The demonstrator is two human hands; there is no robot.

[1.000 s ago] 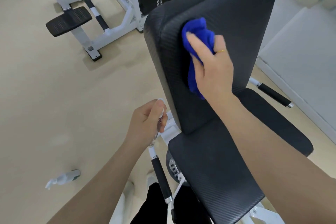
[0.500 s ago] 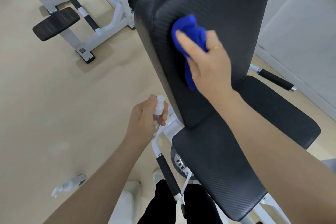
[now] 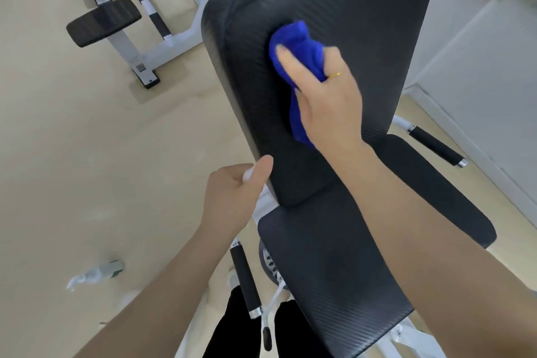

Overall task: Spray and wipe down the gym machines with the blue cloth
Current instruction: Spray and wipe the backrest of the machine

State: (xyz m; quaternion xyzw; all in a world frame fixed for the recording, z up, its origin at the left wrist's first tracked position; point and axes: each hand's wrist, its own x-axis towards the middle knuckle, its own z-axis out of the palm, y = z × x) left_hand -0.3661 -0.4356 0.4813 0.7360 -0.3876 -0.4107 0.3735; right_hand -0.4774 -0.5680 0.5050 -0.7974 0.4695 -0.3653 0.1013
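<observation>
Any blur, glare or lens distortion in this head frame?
Head view: soft, even light, no hard glare; wide-angle bend at the edges; bottle on the floor is smeared and indistinct; the backrest weave looks soft near the top; cloth and right hand reasonably clear.

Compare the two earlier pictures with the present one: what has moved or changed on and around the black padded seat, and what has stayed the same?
Little changed. The left hand now hides most of the small spray bottle, whose white top showed half a second ago. The right hand keeps the blue cloth pressed on the backrest; any shift across the pad is slight. Nothing was let go. The second bottle still lies on the floor.
</observation>
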